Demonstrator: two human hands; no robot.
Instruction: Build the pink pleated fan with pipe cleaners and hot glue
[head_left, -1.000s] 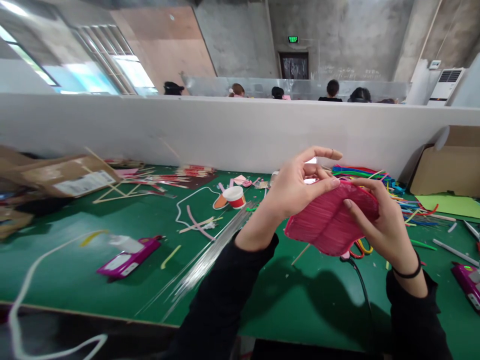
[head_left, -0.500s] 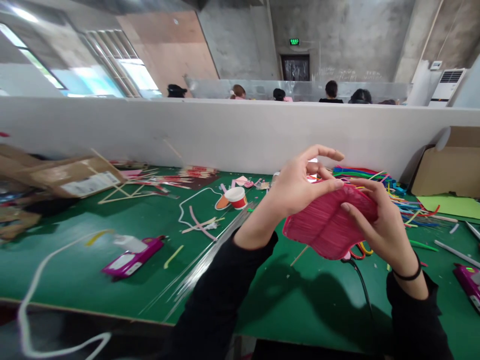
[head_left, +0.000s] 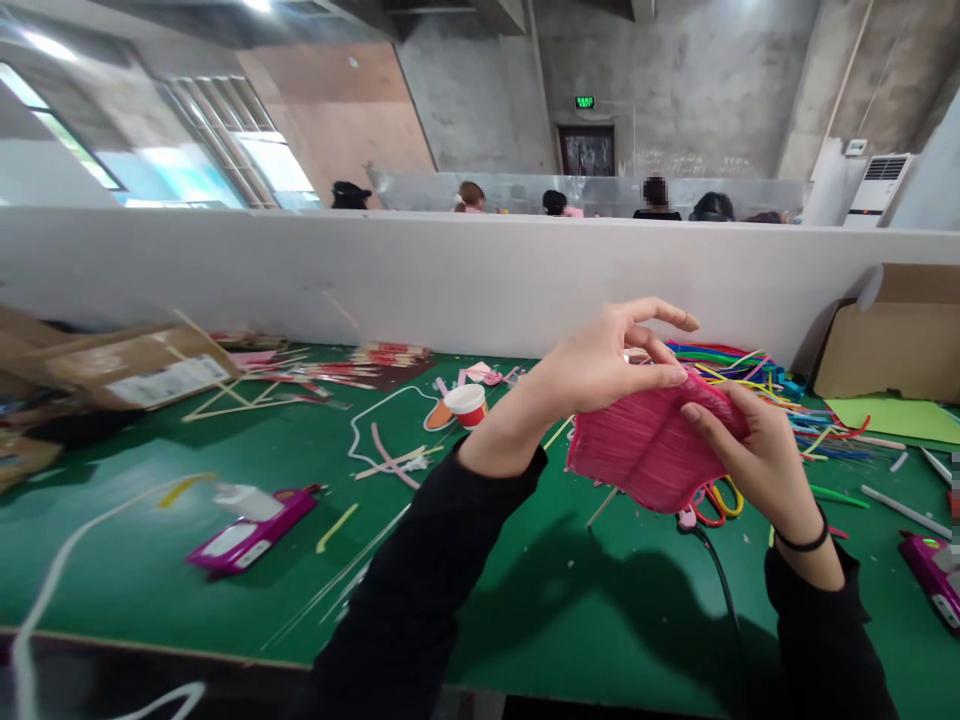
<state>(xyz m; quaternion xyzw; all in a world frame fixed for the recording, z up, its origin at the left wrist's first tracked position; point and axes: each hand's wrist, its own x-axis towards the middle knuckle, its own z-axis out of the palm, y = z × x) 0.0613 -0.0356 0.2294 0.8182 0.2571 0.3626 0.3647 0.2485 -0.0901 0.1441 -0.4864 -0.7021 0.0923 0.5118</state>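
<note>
A pink-red piece with fine parallel lines, a darker centre ridge and a rounded, scalloped edge point(head_left: 645, 455) is held up above the green table. My left hand point(head_left: 600, 365) pinches its upper edge between thumb and fingers, the index finger stretched out above. On the piece's right side, my right hand point(head_left: 757, 450) grips with the thumb on the near face and the fingers behind. Below it lie scissors with red and yellow handles point(head_left: 727, 497), partly covered by the piece and my right hand. A thin stick point(head_left: 601, 508) shows under its lower edge.
A purple box-like device point(head_left: 255, 535) with a white cord lies left, another purple one point(head_left: 930, 575) far right. A paper cup point(head_left: 466, 403), clear rods point(head_left: 352, 570), colourful pipe cleaners point(head_left: 720, 355) and cardboard boxes point(head_left: 142, 365) lie about. A white partition point(head_left: 420, 280) stands behind; people sit beyond it.
Both hands keep hold of the pink-red piece, which has tilted slightly. My left forearm now covers more of the clear rods. The camera view has shifted a little.
</note>
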